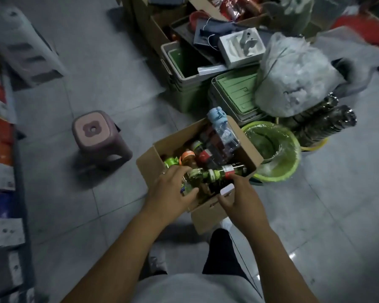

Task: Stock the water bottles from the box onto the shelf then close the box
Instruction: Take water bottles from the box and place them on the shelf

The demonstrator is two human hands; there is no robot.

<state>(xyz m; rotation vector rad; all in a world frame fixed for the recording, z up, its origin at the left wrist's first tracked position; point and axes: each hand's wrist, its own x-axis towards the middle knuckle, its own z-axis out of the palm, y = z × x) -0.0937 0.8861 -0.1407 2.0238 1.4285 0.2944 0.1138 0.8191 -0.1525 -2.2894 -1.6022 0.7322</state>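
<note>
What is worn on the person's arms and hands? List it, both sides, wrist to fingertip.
The left forearm and right forearm are bare as far up as the view shows: no sleeves, cuffs, watch or bracelet. The left hand wears a thin pale ring on one finger. The right hand wears nothing visible. No gloves.

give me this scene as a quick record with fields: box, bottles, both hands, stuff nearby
box: open cardboard box on the floor
bottles: bottles piled inside; blue-lidded bottle sticks up at the far corner
left hand: left hand in the box, grips a bottle
right hand: right hand appears to grip the box's near edge
nearby: stool left of the box, basin to its right
shelf: shelf at far left
</note>
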